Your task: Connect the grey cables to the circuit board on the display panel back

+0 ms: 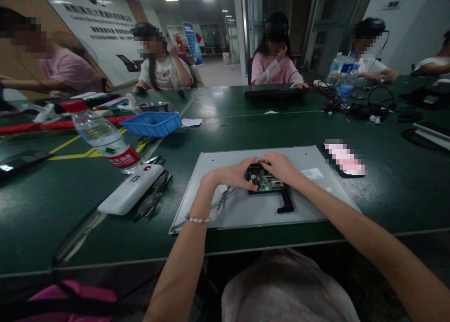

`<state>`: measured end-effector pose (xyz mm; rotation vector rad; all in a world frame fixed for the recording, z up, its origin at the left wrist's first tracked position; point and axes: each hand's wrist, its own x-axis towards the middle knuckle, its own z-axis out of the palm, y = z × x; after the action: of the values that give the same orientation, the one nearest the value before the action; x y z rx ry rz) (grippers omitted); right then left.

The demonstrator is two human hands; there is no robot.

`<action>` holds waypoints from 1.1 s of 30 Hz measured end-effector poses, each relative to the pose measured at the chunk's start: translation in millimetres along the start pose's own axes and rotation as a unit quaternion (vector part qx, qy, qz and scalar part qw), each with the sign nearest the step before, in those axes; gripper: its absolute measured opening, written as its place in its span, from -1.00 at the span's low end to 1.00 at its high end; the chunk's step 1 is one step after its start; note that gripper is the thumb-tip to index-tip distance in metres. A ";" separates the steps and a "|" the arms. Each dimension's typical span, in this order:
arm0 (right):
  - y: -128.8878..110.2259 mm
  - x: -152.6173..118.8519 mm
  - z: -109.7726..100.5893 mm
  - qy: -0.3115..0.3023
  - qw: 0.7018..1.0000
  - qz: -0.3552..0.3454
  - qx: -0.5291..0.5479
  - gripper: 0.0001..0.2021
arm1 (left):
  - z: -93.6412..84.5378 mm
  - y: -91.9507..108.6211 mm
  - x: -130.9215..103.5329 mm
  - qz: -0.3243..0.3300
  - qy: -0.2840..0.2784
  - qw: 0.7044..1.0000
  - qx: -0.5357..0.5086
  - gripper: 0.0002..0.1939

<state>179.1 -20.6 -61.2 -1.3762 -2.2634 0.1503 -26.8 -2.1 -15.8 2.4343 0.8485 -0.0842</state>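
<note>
A grey metal panel [242,214] lies on the green table, with a green circuit board [269,184] in a black frame on it. My left hand [236,173] grips the left side of this assembly, thumb at its lower left corner and fingers at the top edge. Along the upper right edge, my right hand [279,166] has its fingers bent onto the frame. A black bracket arm [286,202] sticks out toward the front edge. Thin cables with a white connector [223,189] lie beside my left wrist.
Left of the panel are a white power bank [131,190], glasses [153,198], a tilted water bottle [105,141] and a blue tray [154,124]. A phone [344,159] lies to the right. Several people sit across the green table [225,133], near a black keyboard [274,94] and bottles [348,83].
</note>
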 end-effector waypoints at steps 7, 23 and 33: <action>-3.7 2.1 0.9 -0.004 1.000 0.011 0.006 -0.79 | 5.0 2.5 -8.9 -0.053 0.031 0.997 0.039 0.13; 5.5 2.9 2.7 -0.017 0.997 0.001 0.070 -0.78 | 14.5 11.9 0.8 -0.054 0.056 0.996 0.041 0.03; 11.1 -0.5 3.8 -0.015 0.997 -0.012 0.079 -0.78 | 30.8 8.7 3.8 -0.056 0.079 0.995 0.033 0.10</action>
<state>186.5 -15.0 -68.4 -1.2726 -2.2381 0.3359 -14.9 -21.8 -38.5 2.4797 1.0674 0.0400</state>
